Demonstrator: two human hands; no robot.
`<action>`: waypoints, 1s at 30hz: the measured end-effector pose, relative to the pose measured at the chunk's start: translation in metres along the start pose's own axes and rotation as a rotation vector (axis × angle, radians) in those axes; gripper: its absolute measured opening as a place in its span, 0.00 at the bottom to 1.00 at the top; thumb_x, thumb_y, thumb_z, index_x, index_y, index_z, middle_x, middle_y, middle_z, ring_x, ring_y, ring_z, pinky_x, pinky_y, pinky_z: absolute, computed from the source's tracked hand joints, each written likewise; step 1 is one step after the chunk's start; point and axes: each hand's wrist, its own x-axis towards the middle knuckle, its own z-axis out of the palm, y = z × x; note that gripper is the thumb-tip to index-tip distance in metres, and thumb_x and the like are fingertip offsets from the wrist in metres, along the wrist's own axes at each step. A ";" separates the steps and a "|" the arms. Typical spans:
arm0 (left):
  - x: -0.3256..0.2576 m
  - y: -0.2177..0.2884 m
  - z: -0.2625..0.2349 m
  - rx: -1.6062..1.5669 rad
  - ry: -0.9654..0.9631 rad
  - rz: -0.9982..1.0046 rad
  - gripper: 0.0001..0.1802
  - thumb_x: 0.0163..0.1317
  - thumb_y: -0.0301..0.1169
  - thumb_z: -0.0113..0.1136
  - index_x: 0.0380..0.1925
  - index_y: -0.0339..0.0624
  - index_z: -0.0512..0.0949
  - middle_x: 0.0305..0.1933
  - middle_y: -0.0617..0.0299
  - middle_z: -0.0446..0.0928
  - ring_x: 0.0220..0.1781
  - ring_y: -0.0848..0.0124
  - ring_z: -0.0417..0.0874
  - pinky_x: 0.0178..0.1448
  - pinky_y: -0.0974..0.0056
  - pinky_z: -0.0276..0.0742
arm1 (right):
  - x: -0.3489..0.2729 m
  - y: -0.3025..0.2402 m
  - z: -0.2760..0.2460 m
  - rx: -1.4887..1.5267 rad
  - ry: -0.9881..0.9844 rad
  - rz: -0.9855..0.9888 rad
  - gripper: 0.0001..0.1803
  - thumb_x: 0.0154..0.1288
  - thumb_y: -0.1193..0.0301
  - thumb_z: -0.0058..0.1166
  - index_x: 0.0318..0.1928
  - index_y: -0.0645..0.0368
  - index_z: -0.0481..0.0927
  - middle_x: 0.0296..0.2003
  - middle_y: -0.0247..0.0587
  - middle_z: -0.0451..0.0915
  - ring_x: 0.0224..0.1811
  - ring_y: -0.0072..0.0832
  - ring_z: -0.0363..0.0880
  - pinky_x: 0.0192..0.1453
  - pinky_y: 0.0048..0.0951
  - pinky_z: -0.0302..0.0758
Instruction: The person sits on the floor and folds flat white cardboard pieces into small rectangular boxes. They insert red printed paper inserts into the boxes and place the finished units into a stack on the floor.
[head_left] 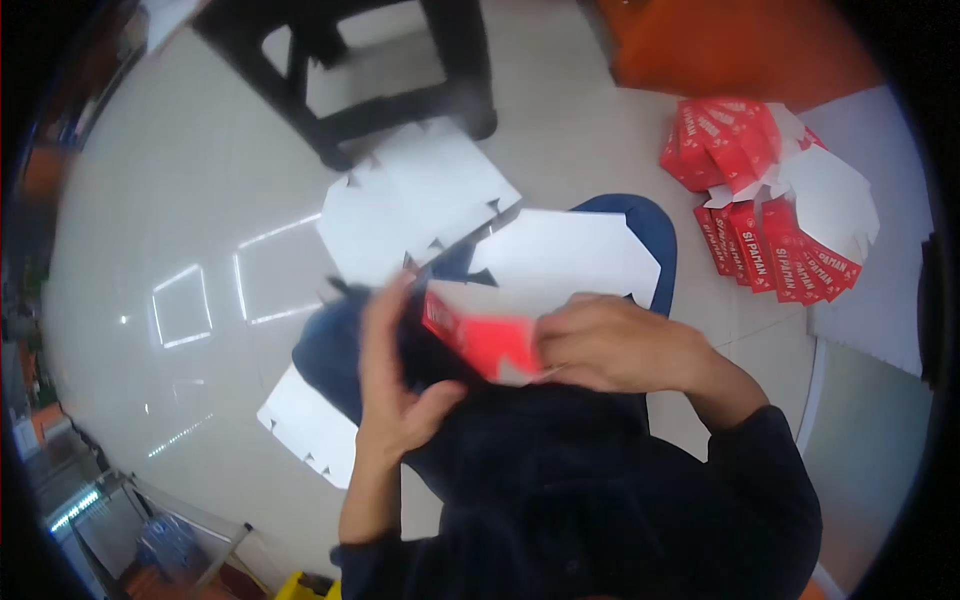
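Above my lap, a small red and white folded paper box [497, 343] is blurred by motion. My right hand [615, 345] pinches its right side, with the fingers curled over the edge. My left hand [392, 375] is raised beside the box's left end, fingers stretched and thumb apart, holding nothing. Across my right thigh, just beyond the hands, lies a flat white cardboard blank [570, 255]. Another white blank [420, 195] with small notches lies farther off, and a third white blank [315, 425] shows left of my left leg.
At the right, several red printed boxes [745, 245] are piled on the tiled floor [200, 240], some with white flaps raised. A black stool [390, 115] stands at the far side. An orange surface [740, 50] is at far right, and a metal frame [215, 565] at lower left.
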 end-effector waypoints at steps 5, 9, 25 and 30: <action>0.010 0.006 -0.030 -0.100 -0.575 -0.141 0.07 0.60 0.33 0.74 0.35 0.45 0.87 0.42 0.65 0.86 0.56 0.60 0.82 0.77 0.49 0.55 | 0.011 0.015 0.001 0.365 -0.210 0.095 0.09 0.69 0.69 0.65 0.42 0.62 0.88 0.35 0.45 0.86 0.38 0.41 0.85 0.42 0.34 0.79; -0.003 0.010 -0.036 -0.307 -0.699 -0.108 0.04 0.57 0.32 0.77 0.28 0.51 0.89 0.36 0.69 0.87 0.56 0.65 0.83 0.79 0.37 0.41 | 0.018 0.033 0.013 0.509 -0.389 0.111 0.10 0.71 0.69 0.63 0.43 0.64 0.88 0.35 0.45 0.88 0.36 0.35 0.86 0.42 0.31 0.79; -0.009 0.019 -0.045 -0.229 -0.594 -0.066 0.06 0.57 0.34 0.79 0.30 0.51 0.88 0.37 0.66 0.87 0.55 0.62 0.84 0.78 0.40 0.41 | 0.039 0.033 0.001 0.599 -0.453 0.185 0.14 0.74 0.65 0.60 0.43 0.66 0.86 0.34 0.43 0.87 0.35 0.27 0.83 0.41 0.30 0.77; -0.031 0.010 -0.004 0.079 0.117 0.058 0.13 0.54 0.27 0.78 0.33 0.43 0.80 0.32 0.57 0.79 0.38 0.59 0.82 0.67 0.48 0.69 | 0.042 0.013 0.002 0.657 -0.378 0.271 0.15 0.74 0.64 0.58 0.44 0.66 0.84 0.35 0.47 0.86 0.35 0.33 0.82 0.44 0.34 0.78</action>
